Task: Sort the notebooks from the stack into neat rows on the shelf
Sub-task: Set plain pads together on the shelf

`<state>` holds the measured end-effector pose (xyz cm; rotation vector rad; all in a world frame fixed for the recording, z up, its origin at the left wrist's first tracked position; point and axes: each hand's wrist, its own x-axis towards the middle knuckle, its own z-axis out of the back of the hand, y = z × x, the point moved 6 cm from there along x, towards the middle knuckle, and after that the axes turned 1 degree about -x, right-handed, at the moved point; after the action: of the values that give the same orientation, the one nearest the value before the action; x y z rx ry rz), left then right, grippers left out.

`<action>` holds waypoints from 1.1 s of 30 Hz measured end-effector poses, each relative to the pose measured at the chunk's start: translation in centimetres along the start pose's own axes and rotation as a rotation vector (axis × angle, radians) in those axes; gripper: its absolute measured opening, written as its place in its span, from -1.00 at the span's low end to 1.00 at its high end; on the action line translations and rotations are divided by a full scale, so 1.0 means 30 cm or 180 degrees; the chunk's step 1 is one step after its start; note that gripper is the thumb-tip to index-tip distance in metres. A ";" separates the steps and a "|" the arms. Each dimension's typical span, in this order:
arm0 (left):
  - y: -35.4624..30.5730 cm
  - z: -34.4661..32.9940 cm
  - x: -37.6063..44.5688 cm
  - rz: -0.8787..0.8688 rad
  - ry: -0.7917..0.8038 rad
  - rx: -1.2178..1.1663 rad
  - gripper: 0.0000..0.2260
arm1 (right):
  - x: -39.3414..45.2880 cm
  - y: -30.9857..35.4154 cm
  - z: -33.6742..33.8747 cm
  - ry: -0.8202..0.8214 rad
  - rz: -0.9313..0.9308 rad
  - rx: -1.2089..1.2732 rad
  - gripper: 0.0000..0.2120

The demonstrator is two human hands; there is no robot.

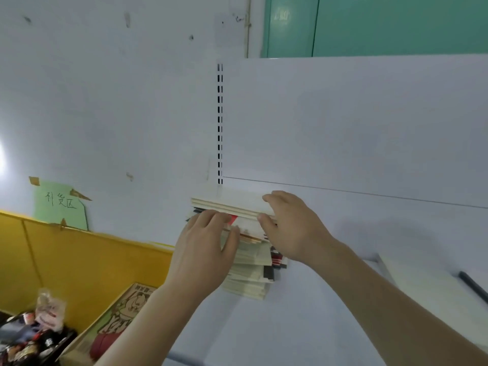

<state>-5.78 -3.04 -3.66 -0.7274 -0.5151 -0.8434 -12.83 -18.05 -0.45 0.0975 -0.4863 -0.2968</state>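
A tall stack of notebooks (250, 276) stands on the white shelf (330, 299), at its left end by the slotted upright. The topmost notebooks (229, 203) are pale cream, and red and black covers show lower down. My right hand (287, 228) grips the right end of the top few notebooks, fingers over the top and thumb on the front edge. My left hand (208, 247) lies against the front left of the stack, its fingers curled onto the upper notebooks' edges.
A slotted upright (220, 122) runs up the white back panel. A yellow bin (74, 260) at the left holds a printed cardboard box (116, 320) and packets. A green paper sign (60, 204) is taped to the wall. Another white board with a dark bar (472, 286) lies at right.
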 end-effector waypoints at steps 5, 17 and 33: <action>0.034 -0.076 0.099 -0.0146 0.0249 0.0066 -0.75 | 0.146 -0.043 -0.097 0.0637 0.0028 -0.0200 -0.74; 0.079 -0.089 0.199 0.0496 0.0306 -0.0721 -0.57 | 0.098 0.023 -0.060 -0.1297 0.0753 -0.0810 -0.71; 0.285 0.062 0.282 0.1534 0.0154 -0.3438 -0.82 | 0.131 0.039 -0.108 -0.0206 -0.0387 -0.0262 -0.49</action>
<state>5.75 -1.85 0.05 -1.7277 0.2252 -0.6340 -7.68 -18.05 -1.36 0.0373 -0.5326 -0.4397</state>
